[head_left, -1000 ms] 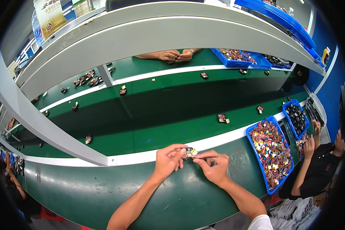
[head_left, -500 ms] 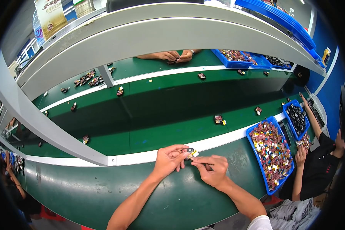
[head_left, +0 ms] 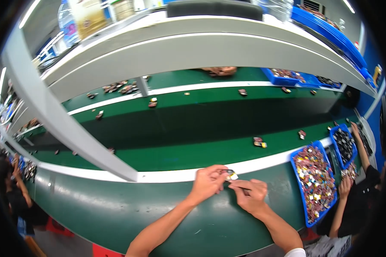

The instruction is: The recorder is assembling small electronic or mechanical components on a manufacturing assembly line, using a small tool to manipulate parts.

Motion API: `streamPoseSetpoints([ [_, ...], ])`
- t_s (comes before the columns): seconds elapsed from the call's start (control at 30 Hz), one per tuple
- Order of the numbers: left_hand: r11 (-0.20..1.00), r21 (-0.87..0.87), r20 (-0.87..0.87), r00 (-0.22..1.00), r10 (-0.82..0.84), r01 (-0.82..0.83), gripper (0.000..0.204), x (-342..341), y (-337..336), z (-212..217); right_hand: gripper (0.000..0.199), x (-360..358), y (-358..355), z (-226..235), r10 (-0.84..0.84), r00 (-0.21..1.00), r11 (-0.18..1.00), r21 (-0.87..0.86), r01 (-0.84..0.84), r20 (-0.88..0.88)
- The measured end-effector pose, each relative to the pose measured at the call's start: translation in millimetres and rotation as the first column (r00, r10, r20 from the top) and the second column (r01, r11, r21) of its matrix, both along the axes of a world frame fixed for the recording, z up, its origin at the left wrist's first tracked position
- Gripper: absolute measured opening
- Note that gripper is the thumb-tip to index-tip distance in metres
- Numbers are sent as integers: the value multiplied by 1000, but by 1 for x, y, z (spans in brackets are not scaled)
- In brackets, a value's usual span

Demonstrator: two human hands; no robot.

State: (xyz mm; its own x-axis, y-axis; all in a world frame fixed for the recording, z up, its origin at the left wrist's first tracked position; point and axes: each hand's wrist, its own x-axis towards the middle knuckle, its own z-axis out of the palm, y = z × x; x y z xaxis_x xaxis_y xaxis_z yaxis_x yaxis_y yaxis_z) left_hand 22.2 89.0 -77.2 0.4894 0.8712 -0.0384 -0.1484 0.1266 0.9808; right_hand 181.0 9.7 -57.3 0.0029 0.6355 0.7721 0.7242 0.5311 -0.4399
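Observation:
My left hand pinches a small dark electronic part with a white and yellow piece on it, held above the near green bench. From the right, my right hand grips a thin dark tool, its tip close to the part. Tweezers or a probe: I cannot tell which. My fingers hide much of the part. Beyond my hands, a similar small part with a yellow tag lies on the green belt.
Right of my hands is a blue tray heaped with small coloured parts, then a blue bin of black pieces. A co-worker's hand works beside them. A grey slanted post stands left; a grey beam crosses ahead.
The whole view has shifted, so the scene sits further right and slightly lower. Both my hands keep their hold. The person's hands across the belt are now mostly behind the beam.

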Motion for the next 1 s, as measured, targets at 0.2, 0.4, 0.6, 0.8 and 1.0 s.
streamPoseSetpoints([
  [0.2, 996, 92, -79, 997, 20, -12, 19, 9, 2, -9, 13, 0, -3, 0, -46, 999, 999, -6, 46, 19],
  [0.4, 956, 169, 30, 971, 237, -238, 11, 4, 16, -4, 14, -3, -5, -15, -67, 983, 995, -87, 53, -172],
  [0.6, 826, 384, -7, 893, 449, -412, 8, -1, 76, -16, 10, 11, 1, -33, -76, 975, 989, -142, 46, -210],
  [0.8, 740, 549, -109, 844, 525, -389, 13, -17, 84, -34, 10, 5, 2, -29, -139, 955, 970, -231, 77, -263],
  [1.0, 653, 552, -40, 766, 641, -518, 30, -16, 72, -19, 11, 8, 0, -25, -160, 932, 959, -276, 68, -326],
])
